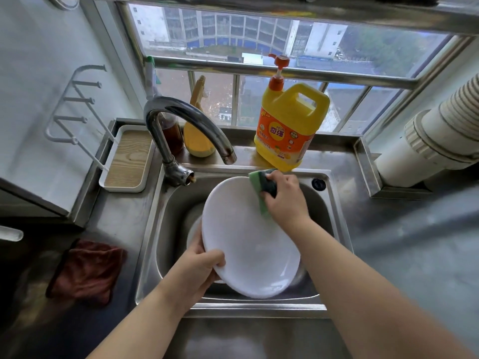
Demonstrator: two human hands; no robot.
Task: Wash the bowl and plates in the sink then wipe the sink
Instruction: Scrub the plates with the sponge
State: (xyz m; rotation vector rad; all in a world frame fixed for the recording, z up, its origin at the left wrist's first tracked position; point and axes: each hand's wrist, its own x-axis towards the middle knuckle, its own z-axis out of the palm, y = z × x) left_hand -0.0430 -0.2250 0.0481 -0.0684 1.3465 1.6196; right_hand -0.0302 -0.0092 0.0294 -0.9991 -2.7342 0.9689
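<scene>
A large white plate (pixel 243 237) is held tilted over the steel sink (pixel 328 200). My left hand (pixel 199 268) grips its near left rim, thumb on the face. My right hand (pixel 285 200) holds a green and dark sponge (pixel 261 181) against the plate's far right edge. Behind the plate, part of another white dish (pixel 193 230) shows low in the basin; most of it is hidden.
The curved tap (pixel 186 117) stands at the sink's back left, no water running. A yellow detergent jug (pixel 290 123) and two bottles (pixel 197 130) sit on the back ledge. A dark red cloth (pixel 88 270) lies on the left counter, a wood-lined tray (pixel 129 159) behind it.
</scene>
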